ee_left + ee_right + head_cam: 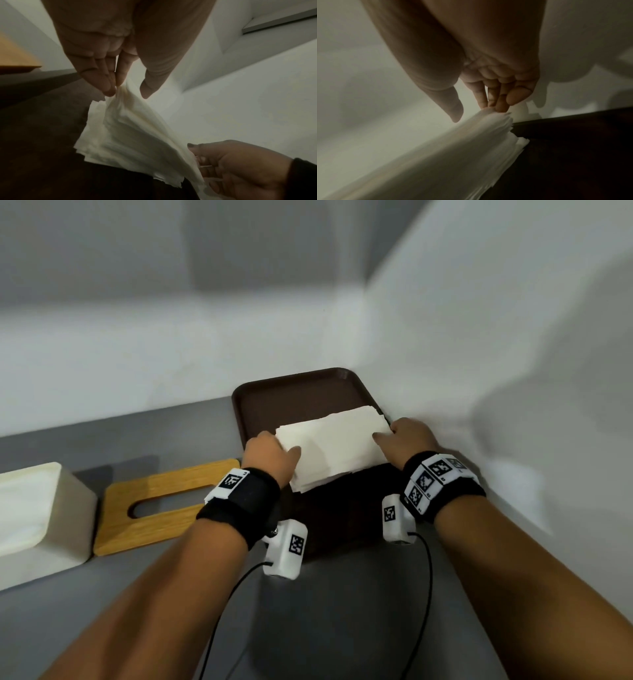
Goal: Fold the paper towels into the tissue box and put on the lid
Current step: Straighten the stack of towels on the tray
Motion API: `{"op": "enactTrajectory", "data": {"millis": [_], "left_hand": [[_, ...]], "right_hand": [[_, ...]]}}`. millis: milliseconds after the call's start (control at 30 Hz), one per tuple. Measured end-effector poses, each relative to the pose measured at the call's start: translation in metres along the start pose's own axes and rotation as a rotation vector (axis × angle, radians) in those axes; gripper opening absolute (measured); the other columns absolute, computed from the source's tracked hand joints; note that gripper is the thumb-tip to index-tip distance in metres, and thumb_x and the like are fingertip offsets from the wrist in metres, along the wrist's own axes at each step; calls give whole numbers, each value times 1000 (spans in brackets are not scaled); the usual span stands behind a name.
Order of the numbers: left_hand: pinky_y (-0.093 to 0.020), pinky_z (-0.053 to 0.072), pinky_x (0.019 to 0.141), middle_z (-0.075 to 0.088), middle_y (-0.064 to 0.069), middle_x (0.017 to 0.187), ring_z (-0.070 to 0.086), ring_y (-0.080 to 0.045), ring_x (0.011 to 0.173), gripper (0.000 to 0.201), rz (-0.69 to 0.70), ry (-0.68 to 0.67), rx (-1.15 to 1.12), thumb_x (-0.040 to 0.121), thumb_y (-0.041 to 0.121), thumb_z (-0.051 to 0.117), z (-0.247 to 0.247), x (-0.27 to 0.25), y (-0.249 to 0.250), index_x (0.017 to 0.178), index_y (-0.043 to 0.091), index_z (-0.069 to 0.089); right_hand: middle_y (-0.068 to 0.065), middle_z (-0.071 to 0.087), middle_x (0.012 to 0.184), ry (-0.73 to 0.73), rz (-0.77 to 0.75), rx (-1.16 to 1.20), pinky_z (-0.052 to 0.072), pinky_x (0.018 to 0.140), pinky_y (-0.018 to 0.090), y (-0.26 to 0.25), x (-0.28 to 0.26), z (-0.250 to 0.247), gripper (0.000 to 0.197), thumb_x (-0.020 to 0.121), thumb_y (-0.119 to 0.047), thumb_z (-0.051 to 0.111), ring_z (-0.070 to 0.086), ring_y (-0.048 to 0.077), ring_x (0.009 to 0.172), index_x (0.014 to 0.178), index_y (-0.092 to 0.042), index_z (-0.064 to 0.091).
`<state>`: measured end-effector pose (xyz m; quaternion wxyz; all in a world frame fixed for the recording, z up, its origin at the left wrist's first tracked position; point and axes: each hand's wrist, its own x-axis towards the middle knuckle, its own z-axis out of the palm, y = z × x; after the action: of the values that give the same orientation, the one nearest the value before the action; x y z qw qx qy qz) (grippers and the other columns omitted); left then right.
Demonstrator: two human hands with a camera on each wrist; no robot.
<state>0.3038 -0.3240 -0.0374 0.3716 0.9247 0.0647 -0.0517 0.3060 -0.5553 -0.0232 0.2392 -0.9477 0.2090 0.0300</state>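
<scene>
A stack of towels (337, 445) is held over a brown tray (294, 398) that lies on the grey surface (342, 611) in a corner between 2 white walls. The left end of the stack is gripped by the left hand (270, 451): in the left wrist view the fingers (109, 81) are seen under the raised edge of the towels (130, 129), with the thumb above it, so the grip is closed on the stack. The right end is taken by the right hand (406, 438); in the right wrist view the fingertips (500, 102) are seen touching the top corner of the towels (471, 142) while the thumb stands slightly apart above the sheets. The near edge of the stack is seen hanging lower than the far edge, with several loose layers fanned out.

To the left of the tray, a wooden lid (164, 505) with an oval slot lies flat on the surface. Just beside it, further left, the white box (37, 518) stands open, touching or nearly touching the lid's edge; which of the 2 cannot be told. Black bands with white marker blocks are worn on both wrists.
</scene>
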Motion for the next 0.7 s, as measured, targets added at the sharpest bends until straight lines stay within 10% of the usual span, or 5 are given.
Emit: {"op": "enactTrajectory", "data": {"millis": [233,367,500,700], "left_hand": [[-29,40,75,59,-15,114,57,-27,98,42,-6,85,-21,83,29,64,6,-2,5,115,3,54],[-28,40,76,58,-17,118,54,-24,92,42,-18,92,-20,83,27,66,7,-1,4,117,5,53],[-28,40,76,58,-17,118,57,-27,100,46,-23,105,-15,82,27,68,8,-1,1,119,4,53],[-30,44,78,59,-16,116,58,-28,100,45,-26,105,-50,81,28,70,8,-1,-2,116,6,53]], "right_hand": [[7,63,109,148,-86,41,44,88,32,-3,-5,-5,30,83,-34,62,59,29,106,105,-14,65],[-3,51,100,136,-72,174,33,75,22,-9,-10,-9,24,87,-29,62,49,18,90,105,-14,57],[-2,62,104,126,21,226,49,79,31,-10,-3,-8,42,72,-49,63,61,21,94,100,-18,63],[5,58,92,101,-126,178,34,71,24,-14,-12,-20,23,90,-31,56,50,22,81,99,-11,65]]}}
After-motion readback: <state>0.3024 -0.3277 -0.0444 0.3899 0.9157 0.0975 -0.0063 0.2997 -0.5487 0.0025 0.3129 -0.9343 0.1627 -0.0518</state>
